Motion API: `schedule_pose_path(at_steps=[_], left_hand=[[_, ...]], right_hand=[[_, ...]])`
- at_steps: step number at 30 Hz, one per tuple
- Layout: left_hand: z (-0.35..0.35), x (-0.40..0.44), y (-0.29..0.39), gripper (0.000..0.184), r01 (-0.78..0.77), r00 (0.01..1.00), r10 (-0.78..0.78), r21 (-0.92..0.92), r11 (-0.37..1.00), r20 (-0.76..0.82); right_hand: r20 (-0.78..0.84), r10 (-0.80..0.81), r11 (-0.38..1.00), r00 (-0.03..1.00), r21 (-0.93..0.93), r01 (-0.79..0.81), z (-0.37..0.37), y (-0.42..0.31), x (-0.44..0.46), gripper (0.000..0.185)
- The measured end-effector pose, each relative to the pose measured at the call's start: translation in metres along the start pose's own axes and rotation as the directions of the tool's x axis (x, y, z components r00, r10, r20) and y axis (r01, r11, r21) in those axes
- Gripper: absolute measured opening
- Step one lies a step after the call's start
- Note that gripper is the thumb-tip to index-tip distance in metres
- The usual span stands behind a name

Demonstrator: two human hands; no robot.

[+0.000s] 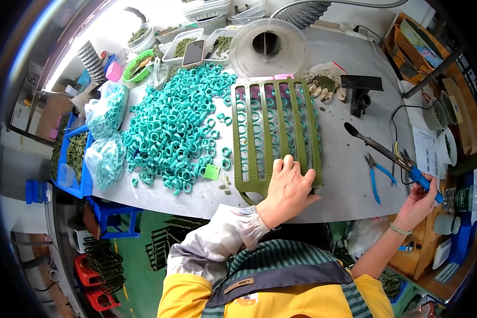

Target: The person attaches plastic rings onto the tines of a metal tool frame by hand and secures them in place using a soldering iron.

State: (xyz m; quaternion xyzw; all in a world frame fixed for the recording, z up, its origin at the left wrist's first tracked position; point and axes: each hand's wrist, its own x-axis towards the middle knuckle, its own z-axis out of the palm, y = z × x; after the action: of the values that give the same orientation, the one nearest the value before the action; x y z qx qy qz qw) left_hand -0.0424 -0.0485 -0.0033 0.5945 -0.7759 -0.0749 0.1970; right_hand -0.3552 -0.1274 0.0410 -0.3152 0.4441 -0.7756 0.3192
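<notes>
Currently, the left hand [286, 192] lies over the near edge of an olive-green slotted rack [266, 124] on the grey table [347, 183], whether gripping I cannot tell; the right hand [416, 205] grasps a blue-handled, dark-shafted tool [417, 176].

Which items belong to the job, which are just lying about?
In the job, judging by the hands:
- green frame, left hand on it
- tool, in right hand
- ring pile, likely; similar rings show through the frame

Apparently lying about:
- pliers
- phone
- glove
</notes>
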Motion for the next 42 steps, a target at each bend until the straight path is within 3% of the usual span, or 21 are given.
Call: schedule_pose_path(at_steps=[8, 12, 14, 15, 16, 18, 21, 23, 24, 27, 28, 29, 31, 36, 39, 40, 42], left_hand=[[0.006, 0.003, 0.005, 0.043, 0.051, 0.999, -0.051, -0.012, 0.999, 0.007], [-0.017, 0.0, -0.018, 0.036, 0.0, 0.983, -0.034, -0.191, 0.982, -0.178], [-0.039, -0.004, -0.066, 0.022, 0.059, 0.939, -0.107, -0.154, 0.986, -0.326], [-0.044, -0.005, -0.096, 0.019, 0.234, 0.914, -0.255, -0.103, 0.967, -0.316], [-0.057, -0.001, -0.133, 0.016, 0.147, 0.888, -0.134, -0.003, 0.989, -0.441], [-0.064, 0.0, -0.19, 0.014, 0.267, 0.901, -0.216, 0.088, 0.96, -0.376], [-0.049, 0.008, -0.24, 0.019, 0.12, 0.926, -0.091, 0.059, 0.991, -0.366], [-0.038, 0.01, -0.262, 0.019, 0.113, 0.973, -0.113, -0.009, 0.994, -0.201], [-0.038, 0.012, -0.263, 0.021, 0.105, 0.973, -0.106, -0.014, 0.994, -0.204], [-0.047, 0.011, -0.265, 0.022, 0.283, 0.923, -0.321, -0.192, 0.94, -0.212], [-0.052, 0.012, -0.265, 0.021, 0.37, 0.874, -0.477, -0.511, 0.776, -0.091], [-0.059, 0.011, -0.266, 0.019, 0.389, 0.865, -0.502, -0.648, 0.655, 0.012], [-0.078, 0.014, -0.25, 0.023, 0.38, 0.873, -0.484, -0.714, 0.588, 0.066], [-0.089, 0.029, -0.237, 0.023, 0.345, 0.897, -0.438, -0.719, 0.603, 0.063], [-0.086, 0.041, -0.237, 0.022, 0.179, 0.931, -0.334, -0.614, 0.769, -0.148], [-0.092, 0.044, -0.233, 0.022, 0.242, 0.925, -0.367, -0.59, 0.77, -0.1], [-0.093, 0.053, -0.238, 0.023, 0.105, 0.952, -0.233, -0.506, 0.856, -0.197]], right_hand=[[0.019, -0.018, 1.0, 1.0, -0.018, 0.018, 0.017, -0.002, -0.01, 0.027], [0.058, 0.022, 1.0, 0.998, -0.012, -0.021, 0.006, 0.006, -0.004, 0.026], [0.067, 0.044, 0.999, 0.997, -0.006, -0.043, 0.005, 0.01, -0.003, 0.025], [0.07, 0.053, 0.999, 0.996, -0.005, -0.053, 0.005, 0.01, -0.003, 0.025], [0.061, 0.051, 0.999, 0.997, -0.006, -0.05, 0.009, 0.01, -0.004, 0.026], [0.041, 0.045, 0.999, 0.998, -0.006, -0.045, 0.022, 0.008, -0.01, 0.027], [0.018, 0.06, 0.998, 0.998, -0.025, -0.059, 0.032, 0.008, -0.015, 0.027], [0.051, 0.076, 0.997, 0.996, -0.031, -0.075, 0.039, 0.008, -0.018, 0.026], [0.065, 0.083, 0.996, 0.994, -0.033, -0.081, 0.043, 0.007, -0.02, 0.026], [0.132, 0.077, 0.995, 0.988, -0.068, -0.069, 0.055, 0.011, -0.028, 0.026], [0.151, 0.082, 0.996, 0.985, -0.058, -0.074, 0.061, 0.012, -0.033, 0.027], [0.171, 0.091, 0.995, 0.981, -0.064, -0.081, 0.068, 0.016, -0.039, 0.027], [0.217, 0.109, 0.993, 0.97, -0.073, -0.095, 0.086, 0.022, -0.054, 0.028], [0.369, 0.177, 0.984, 0.913, -0.039, -0.175, 0.132, 0.039, -0.099, 0.028], [0.45, 0.16, 0.986, 0.878, -0.035, -0.162, 0.154, 0.053, -0.118, 0.027], [0.465, 0.164, 0.986, 0.87, -0.041, -0.163, 0.162, 0.057, -0.124, 0.027], [0.522, 0.156, 0.987, 0.839, -0.047, -0.154, 0.172, 0.067, -0.129, 0.026]])
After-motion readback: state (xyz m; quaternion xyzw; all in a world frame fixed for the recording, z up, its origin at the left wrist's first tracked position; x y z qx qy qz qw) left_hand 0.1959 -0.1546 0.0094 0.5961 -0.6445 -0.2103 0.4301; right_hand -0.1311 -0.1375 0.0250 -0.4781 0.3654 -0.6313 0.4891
